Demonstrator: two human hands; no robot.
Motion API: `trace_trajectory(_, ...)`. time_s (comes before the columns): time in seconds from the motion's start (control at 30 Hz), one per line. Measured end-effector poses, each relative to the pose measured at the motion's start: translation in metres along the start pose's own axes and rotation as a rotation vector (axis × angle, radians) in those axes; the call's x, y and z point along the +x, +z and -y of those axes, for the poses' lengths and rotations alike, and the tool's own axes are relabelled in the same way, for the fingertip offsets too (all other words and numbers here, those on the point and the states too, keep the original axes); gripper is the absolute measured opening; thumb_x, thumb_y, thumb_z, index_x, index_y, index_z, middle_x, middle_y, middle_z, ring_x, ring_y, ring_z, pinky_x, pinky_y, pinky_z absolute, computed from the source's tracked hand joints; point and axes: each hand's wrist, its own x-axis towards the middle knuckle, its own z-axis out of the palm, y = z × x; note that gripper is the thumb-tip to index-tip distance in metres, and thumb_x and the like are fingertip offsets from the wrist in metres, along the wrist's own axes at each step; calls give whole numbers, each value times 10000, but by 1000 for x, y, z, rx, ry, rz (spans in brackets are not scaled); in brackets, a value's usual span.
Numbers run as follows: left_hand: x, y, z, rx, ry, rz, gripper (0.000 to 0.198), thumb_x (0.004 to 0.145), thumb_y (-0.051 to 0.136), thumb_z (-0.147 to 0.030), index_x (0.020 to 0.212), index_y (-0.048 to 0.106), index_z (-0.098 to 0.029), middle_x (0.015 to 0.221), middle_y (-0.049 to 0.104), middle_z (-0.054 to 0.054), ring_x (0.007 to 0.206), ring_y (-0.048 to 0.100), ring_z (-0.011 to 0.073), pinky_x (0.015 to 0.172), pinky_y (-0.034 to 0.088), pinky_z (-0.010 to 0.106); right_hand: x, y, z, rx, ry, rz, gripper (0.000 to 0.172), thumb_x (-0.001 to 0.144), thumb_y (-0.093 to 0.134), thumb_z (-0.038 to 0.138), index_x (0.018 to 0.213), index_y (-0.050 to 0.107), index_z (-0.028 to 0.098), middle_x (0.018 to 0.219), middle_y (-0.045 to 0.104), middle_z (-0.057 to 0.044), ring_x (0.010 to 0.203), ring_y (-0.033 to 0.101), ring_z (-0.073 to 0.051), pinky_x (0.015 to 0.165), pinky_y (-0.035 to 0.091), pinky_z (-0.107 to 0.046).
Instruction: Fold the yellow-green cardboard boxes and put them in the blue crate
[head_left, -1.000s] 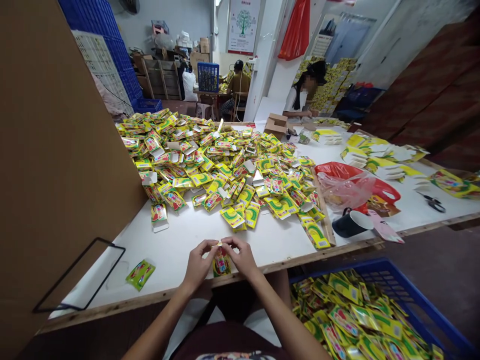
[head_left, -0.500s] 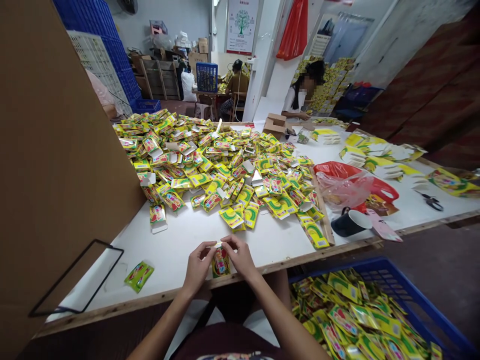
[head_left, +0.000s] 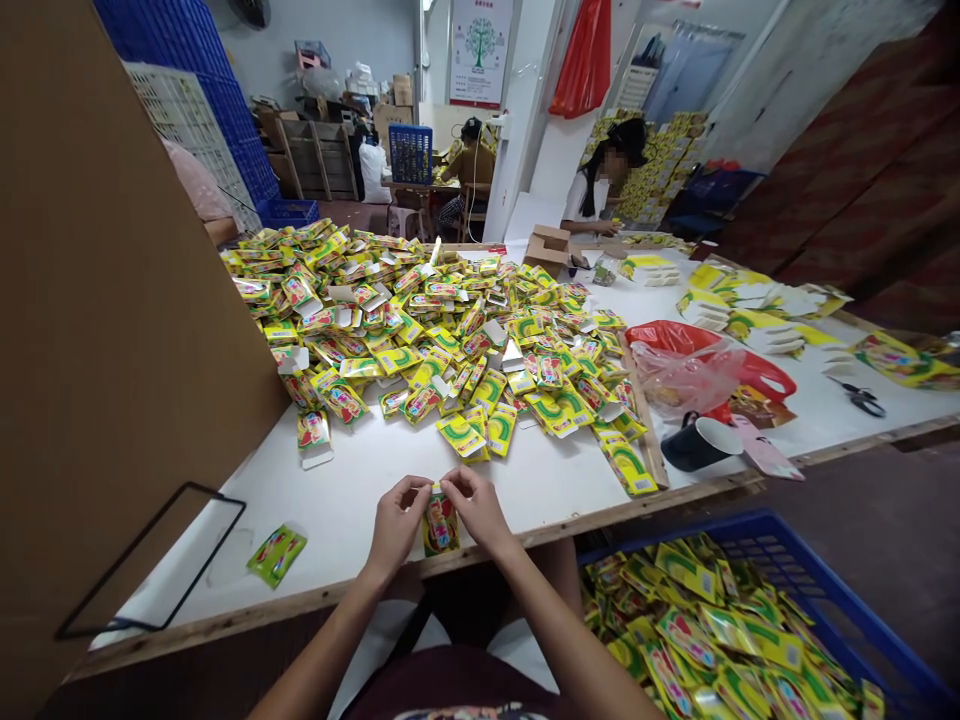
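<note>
A small printed carton (head_left: 441, 524), red, yellow and green, stands near the table's front edge with its printed face toward me. My left hand (head_left: 401, 515) pinches its top left corner between thumb and fingertips. At the top right corner, my right hand (head_left: 475, 508) does the same, so both hands meet over the carton's upper end. Beyond them lies a large heap of similar cartons (head_left: 420, 330), some with white end flaps standing out. To the left of my hands, a green printed packet (head_left: 277, 554) lies flat on the white table (head_left: 360, 480).
A blue crate (head_left: 847, 610) full of cartons stands low at the right. Right of a wooden strip are a dark mug (head_left: 701, 444), a red plastic bag (head_left: 765, 376) and scissors (head_left: 862, 398). Cardboard (head_left: 150, 350) blocks the left side. Two people sit working farther back.
The white flap at the carton's top shows less now, as my fingertips press along that edge. My hands have stayed in nearly the same place.
</note>
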Motion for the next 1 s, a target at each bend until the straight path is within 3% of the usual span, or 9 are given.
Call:
trace_trajectory(0.23, -12, -2, 10, -61, 5, 25, 185, 788, 598, -307, 892, 670, -173, 892, 696, 49, 850, 636, 186, 784, 503, 299, -14, -1, -6, 60, -32, -33, 130, 807, 570, 270, 834, 664, 186, 763, 664, -22, 709, 615, -161, 676, 493, -273)
trace_trajectory(0.37, -10, 4, -1, 13, 149, 80, 153, 816, 569, -273, 871, 686, -190, 899, 682, 52, 878, 628, 188, 808, 500, 314, -20, -5, -3, 31, -59, -115, 120, 795, 577, 254, 784, 678, 190, 764, 685, -33, 746, 632, -182, 704, 497, -293)
trace_trajectory(0.43, -6, 11, -8, 63, 253, 141, 165, 836, 541, -250, 905, 683, -202, 950, 669, 59, 927, 617, 190, 840, 493, 326, -28, -18, 0, -20, -83, -190, 133, 801, 567, 265, 786, 677, 191, 788, 689, -43, 779, 634, -191, 735, 496, -304)
trace_trajectory(0.53, 13, 23, -10, 184, 374, 173, 272, 848, 498, -200, 1104, 591, -208, 1112, 618, 82, 1048, 572, 198, 902, 474, 355, -53, -69, 9, -176, -69, -381, 187, 818, 538, 319, 831, 672, 191, 846, 693, -60, 808, 632, -201, 753, 490, -309)
trace_trajectory(0.63, 51, 33, -1, 404, 460, 113, 503, 772, 556, -143, 1262, 447, -177, 1264, 533, 123, 1185, 487, 248, 992, 408, 437, -91, -152, 24, -485, 63, -597, 263, 794, 533, 411, 863, 673, 199, 890, 697, -72, 820, 631, -229, 736, 477, -321)
trace_trajectory(0.7, 79, 37, 6, 493, 497, 103, 501, 725, 583, -124, 1214, 485, -170, 1230, 567, 125, 1165, 509, 276, 987, 404, 475, -116, -204, 34, -769, 220, -651, 298, 747, 538, 470, 792, 682, 213, 834, 697, -71, 751, 629, -257, 667, 460, -346)
trace_trajectory(0.77, 98, 37, 9, 502, 515, 100, 391, 741, 567, -132, 1127, 534, -180, 1134, 628, 111, 1071, 579, 269, 931, 450, 469, -134, -235, 41, -923, 319, -709, 324, 725, 524, 503, 771, 681, 224, 811, 691, -75, 714, 622, -278, 615, 444, -363)
trace_trajectory(0.87, 98, 31, 6, 470, 520, 62, 351, 820, 517, -190, 1167, 468, -199, 1097, 641, 105, 984, 628, 230, 837, 506, 405, -134, -225, 43, -829, 230, -768, 316, 744, 524, 484, 832, 663, 213, 830, 684, -81, 745, 626, -268, 671, 464, -378)
trace_trajectory(1.0, 48, 14, 5, 310, 564, 67, 410, 836, 534, -208, 1207, 360, -231, 1136, 624, 95, 1015, 628, 195, 842, 509, 358, -98, -139, 36, -499, -114, -591, 171, 836, 501, 332, 849, 609, 200, 985, 656, -105, 938, 602, -242, 844, 459, -383)
